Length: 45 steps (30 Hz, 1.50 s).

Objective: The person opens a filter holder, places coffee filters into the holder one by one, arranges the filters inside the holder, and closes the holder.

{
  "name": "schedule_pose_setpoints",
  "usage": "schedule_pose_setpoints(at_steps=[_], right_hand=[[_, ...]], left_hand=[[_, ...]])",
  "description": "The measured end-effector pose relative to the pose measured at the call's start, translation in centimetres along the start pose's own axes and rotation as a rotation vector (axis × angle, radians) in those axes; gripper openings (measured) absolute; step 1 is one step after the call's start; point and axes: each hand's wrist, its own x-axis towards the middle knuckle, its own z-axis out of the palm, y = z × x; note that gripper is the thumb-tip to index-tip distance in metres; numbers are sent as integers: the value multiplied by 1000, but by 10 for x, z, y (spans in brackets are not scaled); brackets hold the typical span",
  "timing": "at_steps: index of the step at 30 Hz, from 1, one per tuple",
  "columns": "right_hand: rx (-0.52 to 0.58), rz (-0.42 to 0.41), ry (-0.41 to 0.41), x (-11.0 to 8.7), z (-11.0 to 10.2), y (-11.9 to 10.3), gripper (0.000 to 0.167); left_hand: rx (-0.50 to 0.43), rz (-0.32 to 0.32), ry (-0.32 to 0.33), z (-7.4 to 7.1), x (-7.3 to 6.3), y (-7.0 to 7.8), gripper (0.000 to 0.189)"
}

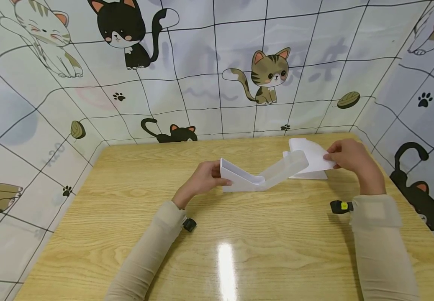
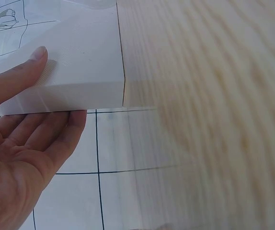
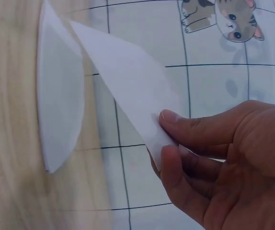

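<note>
My left hand (image 1: 205, 177) grips the left end of a white plastic box (image 1: 239, 184), thumb on the near side and fingers behind it. The box's translucent hinged lid (image 1: 282, 170) is swung open and slants up to the right. In the left wrist view the thumb presses on the box's flat white face (image 2: 87, 52). My right hand (image 1: 352, 159) pinches a thin white fan-shaped paper (image 3: 128, 76), like a coffee filter, between thumb and fingers. The paper is raised at a slant. Beneath and beside it lies a stack of similar papers (image 3: 61, 100) on the table.
The wooden table (image 1: 186, 242) has its back edge against a wall covering printed with cats and grid lines (image 1: 201, 62). Similar covering closes in both sides. A black wrist camera (image 1: 189, 225) sits at the left cuff, another camera (image 1: 341, 207) at the right.
</note>
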Motion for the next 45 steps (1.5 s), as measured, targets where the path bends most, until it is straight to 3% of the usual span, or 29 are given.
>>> schedule_pose_setpoints(at_steps=[18,36,45], right_hand=[[7,-77,147,-16,-12,-33,32],[9,-93,303,-26,-9,-60,28],[10,-110,332,-29,-8,-68,27]], left_hand=[[-4,1,-1,-1,0,-1,40],[-5,8,0,-1,-1,1,38],[-6,5,2,0,0,0,39]])
